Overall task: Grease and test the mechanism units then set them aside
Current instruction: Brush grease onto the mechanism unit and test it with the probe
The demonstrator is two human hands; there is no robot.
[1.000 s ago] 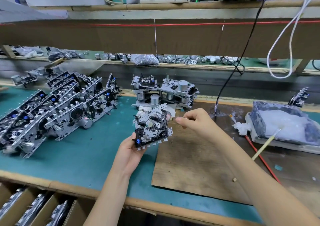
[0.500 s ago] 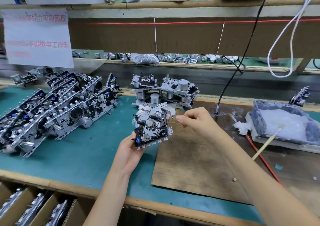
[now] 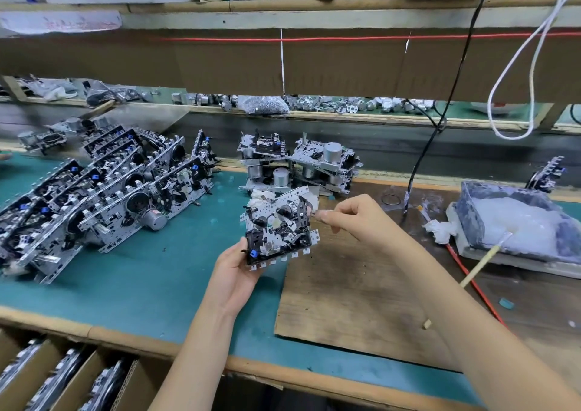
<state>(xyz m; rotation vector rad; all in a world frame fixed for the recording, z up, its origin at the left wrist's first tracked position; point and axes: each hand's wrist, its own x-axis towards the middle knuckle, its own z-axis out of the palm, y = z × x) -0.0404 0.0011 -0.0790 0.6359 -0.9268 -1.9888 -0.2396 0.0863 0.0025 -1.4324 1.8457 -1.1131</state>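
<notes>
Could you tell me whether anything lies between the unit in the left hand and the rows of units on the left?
Nothing visible does. Only bare green mat lies between the unit held by the left hand and the rows of units. The right hand, pinching a thin tool, is at its right edge.

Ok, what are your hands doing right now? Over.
Left hand holds mechanism unit. Right hand pinches thin tool at unit's right edge. Unit pile sits left, apart.

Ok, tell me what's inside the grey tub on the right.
White grease fills the tub; a wooden stick leans over its front edge, tip in the grease. The tub's floor is hidden under the grease.
</notes>
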